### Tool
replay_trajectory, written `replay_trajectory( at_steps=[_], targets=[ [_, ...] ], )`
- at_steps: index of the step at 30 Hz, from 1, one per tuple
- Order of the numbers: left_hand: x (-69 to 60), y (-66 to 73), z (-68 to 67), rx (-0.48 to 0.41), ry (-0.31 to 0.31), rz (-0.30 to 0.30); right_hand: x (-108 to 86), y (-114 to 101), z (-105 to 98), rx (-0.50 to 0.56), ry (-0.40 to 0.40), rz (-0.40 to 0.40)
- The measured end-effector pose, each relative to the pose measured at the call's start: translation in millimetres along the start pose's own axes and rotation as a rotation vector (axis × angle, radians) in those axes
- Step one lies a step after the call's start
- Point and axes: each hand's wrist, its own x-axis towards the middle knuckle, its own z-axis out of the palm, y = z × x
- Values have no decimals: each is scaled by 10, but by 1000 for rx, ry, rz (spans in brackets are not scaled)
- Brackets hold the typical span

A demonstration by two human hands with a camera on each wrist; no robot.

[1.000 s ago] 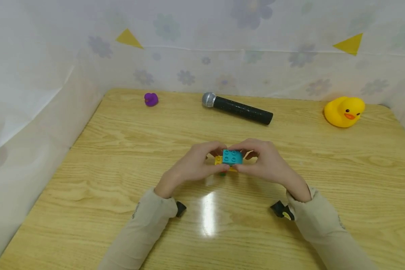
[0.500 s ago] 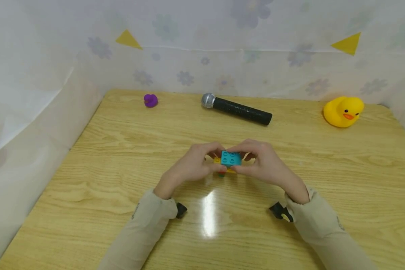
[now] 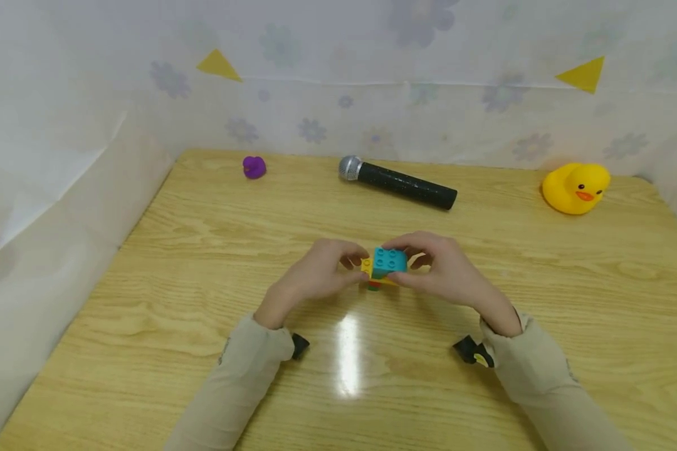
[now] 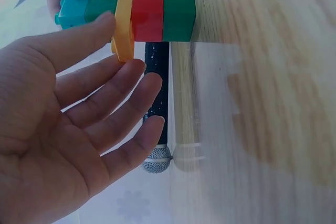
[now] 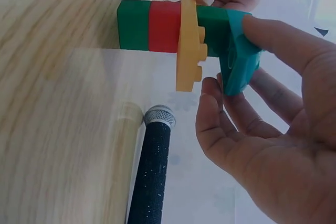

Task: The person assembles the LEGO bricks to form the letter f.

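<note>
A small tower of toy building bricks stands on the table between both hands. From the bottom it has a green brick (image 4: 179, 18), a red brick (image 4: 148, 18), a yellow plate (image 5: 187, 45), a second green brick (image 5: 212, 30) and a teal brick (image 3: 390, 263) with a sloped side on top. My right hand (image 3: 437, 269) pinches the teal brick between thumb and fingers. At the plate's left end, my left hand (image 3: 324, 269) holds the yellow plate by its edge, thumb on the near side. The lower bricks are mostly hidden in the head view.
Behind the hands lies a black microphone (image 3: 406, 185) with a silver head. A purple toy duck (image 3: 254, 167) sits at the back left of the wooden table (image 3: 203, 263), and a yellow rubber duck (image 3: 575, 189) at the back right. A flowered white cloth (image 3: 327, 62) hangs behind.
My left hand has shifted slightly left, from beside the teal brick to the end of the yellow plate. The right hand keeps its grip on the teal brick.
</note>
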Motion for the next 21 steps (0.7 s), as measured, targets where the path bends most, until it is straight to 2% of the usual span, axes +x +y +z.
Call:
replay_trajectory(
  at_steps=[5, 11, 15, 21],
  targets=[
    [18, -19, 15, 7, -22, 5, 2, 22, -5, -25, -5, 22],
    [24, -45, 19, 24, -14, 16, 11, 108, -27, -61, -63, 120],
    [25, -59, 32, 20, -26, 23, 10, 172, -16, -45, -93, 143],
    [26, -45, 22, 5, -44, 8, 9, 159, -38, -38, -62, 163]
  ],
)
